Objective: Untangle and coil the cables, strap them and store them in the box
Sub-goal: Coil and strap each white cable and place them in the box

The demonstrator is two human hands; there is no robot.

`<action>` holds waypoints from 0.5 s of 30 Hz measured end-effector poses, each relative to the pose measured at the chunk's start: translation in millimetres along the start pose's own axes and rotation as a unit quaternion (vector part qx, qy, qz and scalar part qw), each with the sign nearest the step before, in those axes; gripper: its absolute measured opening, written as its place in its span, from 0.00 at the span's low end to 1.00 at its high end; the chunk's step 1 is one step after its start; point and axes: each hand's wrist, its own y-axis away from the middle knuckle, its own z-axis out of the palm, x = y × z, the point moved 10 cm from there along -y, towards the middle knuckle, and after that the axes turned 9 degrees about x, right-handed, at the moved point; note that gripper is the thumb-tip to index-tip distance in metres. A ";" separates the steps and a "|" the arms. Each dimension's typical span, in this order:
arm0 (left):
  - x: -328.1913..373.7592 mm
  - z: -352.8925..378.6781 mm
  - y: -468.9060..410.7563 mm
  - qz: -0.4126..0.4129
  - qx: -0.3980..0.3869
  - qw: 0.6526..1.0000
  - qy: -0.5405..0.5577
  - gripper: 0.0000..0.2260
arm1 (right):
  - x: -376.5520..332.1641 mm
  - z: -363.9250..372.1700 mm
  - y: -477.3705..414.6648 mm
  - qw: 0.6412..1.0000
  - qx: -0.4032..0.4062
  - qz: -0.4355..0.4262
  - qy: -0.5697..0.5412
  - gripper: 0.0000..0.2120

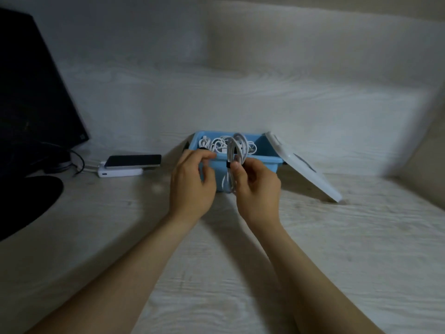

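Step in hand: strapping, near its end, with storing to follow.

- A coiled white cable (237,145) is held upright just in front of the blue box (269,158), its upper loop overlapping the box opening in the head view.
- A black strap (228,164) is seen round the coil's waist. Whether its end is fully fastened cannot be told (the frame is soft there).
- The right hand (257,189) is curled round the coil at the strap, thumb pressed against the band.
- The left hand (192,184) is placed at the box's front left corner, fingers bent inward. Whether anything is pinched between them cannot be told.
- Other white cables (216,143) are already lying inside the box, one with a dark band.
- A white lid (303,169) is leant against the box's right side.
- Left of the box, a phone (133,161) is stacked on a power bank (120,172).

Judgement: if the strap is closed, the bundle is to be lifted over the near rim and laid among the others. The coil should be kept flat so the lid can be fitted later. A loose strap end should be pressed down first.
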 end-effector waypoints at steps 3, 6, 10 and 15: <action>3.6 6.2 -19.0 0.026 0.004 0.999 -0.045 0.14 | -23.1 -6.3 -36.2 0.993 0.061 -0.057 0.088 0.10; 3.0 19.3 -36.1 0.055 -0.021 0.992 -0.111 0.12 | -29.0 1.4 -85.1 0.963 0.065 -0.087 0.246 0.13; -2.6 45.7 -53.5 0.095 -0.078 0.978 -0.168 0.07 | -19.9 27.2 -122.3 0.909 -0.017 -0.068 0.411 0.08; -21.8 81.3 -53.5 0.110 -0.199 0.947 -0.228 0.16 | -19.5 50.6 -129.4 0.838 -0.044 -0.157 0.521 0.11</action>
